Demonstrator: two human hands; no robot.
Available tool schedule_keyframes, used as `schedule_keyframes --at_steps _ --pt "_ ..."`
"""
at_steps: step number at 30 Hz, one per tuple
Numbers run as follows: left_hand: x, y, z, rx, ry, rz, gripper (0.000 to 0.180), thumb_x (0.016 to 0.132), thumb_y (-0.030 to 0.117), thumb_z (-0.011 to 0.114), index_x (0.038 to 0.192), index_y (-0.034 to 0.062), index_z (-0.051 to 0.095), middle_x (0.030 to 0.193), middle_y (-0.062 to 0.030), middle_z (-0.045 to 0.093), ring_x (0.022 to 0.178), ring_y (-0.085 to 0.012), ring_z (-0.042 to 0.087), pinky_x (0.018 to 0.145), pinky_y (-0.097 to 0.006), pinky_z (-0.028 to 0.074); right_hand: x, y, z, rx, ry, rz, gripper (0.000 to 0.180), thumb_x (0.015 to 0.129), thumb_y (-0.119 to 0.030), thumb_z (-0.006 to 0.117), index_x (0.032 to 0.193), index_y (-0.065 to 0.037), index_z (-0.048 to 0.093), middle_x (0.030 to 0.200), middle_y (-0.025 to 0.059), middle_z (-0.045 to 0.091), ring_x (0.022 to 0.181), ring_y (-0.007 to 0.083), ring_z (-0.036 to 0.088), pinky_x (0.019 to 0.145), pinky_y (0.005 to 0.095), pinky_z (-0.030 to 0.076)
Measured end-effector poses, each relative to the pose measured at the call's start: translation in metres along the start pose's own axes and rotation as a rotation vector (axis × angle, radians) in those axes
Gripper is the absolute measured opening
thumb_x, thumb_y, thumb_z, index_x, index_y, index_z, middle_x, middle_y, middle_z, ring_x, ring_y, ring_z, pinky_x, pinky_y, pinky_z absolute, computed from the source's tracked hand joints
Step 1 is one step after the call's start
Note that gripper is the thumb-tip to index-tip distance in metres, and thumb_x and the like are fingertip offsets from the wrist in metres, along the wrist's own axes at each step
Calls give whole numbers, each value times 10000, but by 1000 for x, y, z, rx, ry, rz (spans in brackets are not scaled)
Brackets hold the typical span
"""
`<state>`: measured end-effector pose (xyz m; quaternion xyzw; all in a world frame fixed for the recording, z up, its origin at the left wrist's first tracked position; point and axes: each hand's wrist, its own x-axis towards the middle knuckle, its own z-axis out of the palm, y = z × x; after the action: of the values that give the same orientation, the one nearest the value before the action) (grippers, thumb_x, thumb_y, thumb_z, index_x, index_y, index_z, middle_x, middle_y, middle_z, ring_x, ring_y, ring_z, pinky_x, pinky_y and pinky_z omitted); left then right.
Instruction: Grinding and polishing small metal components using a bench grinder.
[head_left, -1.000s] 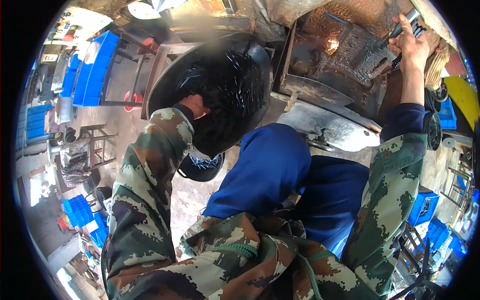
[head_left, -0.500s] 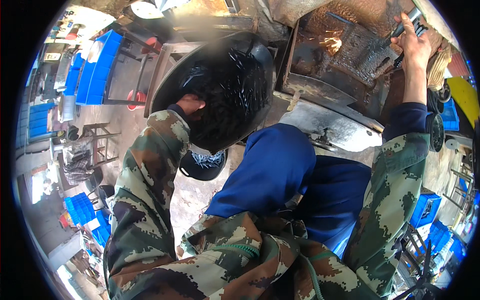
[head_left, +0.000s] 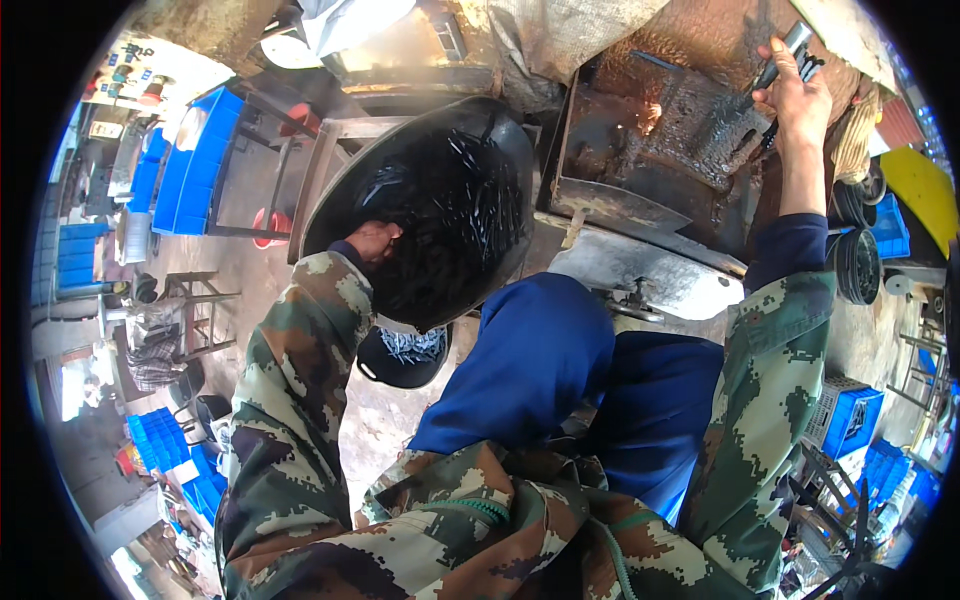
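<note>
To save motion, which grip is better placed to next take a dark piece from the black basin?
Likely the left: your left grip is inside the black basin, while your right grip is by the wet tray.

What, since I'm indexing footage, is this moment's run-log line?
left hand: in large black basin with slender dark pieces; right hand: gripping gray cylindrical bar; orange glow: right of basin; black bucket: slender gray pieces

Glossy metal pieces point(head_left: 463, 152), matt cloth trousers point(head_left: 525, 345)
</note>
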<state>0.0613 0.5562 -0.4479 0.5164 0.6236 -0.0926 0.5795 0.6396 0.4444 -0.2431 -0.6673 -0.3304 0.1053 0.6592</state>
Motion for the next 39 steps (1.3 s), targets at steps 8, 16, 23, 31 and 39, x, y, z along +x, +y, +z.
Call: schedule_keyframes --at_steps 8,16,23,31,39 --pt "-47 30 1 1035 357 370 339 884 377 561 916 72 706 954 -227 703 929 -440 663 864 -524 526 -5 -6 -3 -28 16 33 316 952 -282 707 1111 -12 662 925 36 736 503 60 495 489 230 522" --pt "-107 42 -41 571 238 539 276 929 303 619 898 31 650 744 -126 633 645 -316 610 635 -418 498 -6 -16 10 -27 -5 41 349 937 -340 723 1087 -27 691 668 -24 554 482 68 490 490 243 515" --pt "-98 75 22 -93 135 354 185 981 243 603 828 160 539 622 105 365 457 -17 301 417 -217 198 -9 -17 6 9 -5 38 332 951 -295 709 1097 1 674 795 17 675 500 56 477 484 237 517" --pt "-41 64 39 190 313 399 347 925 324 671 863 -14 618 705 -81 593 671 -158 577 666 -335 468 -2 -9 8 10 -28 26 292 964 -260 690 1095 -2 653 1012 80 748 512 46 478 480 227 528" --pt "-63 70 53 -187 123 384 252 998 313 585 815 154 518 619 74 396 454 -37 320 408 -237 221 0 -7 3 -4 -18 38 297 951 -281 707 1098 -27 660 954 51 748 475 61 500 456 226 508"
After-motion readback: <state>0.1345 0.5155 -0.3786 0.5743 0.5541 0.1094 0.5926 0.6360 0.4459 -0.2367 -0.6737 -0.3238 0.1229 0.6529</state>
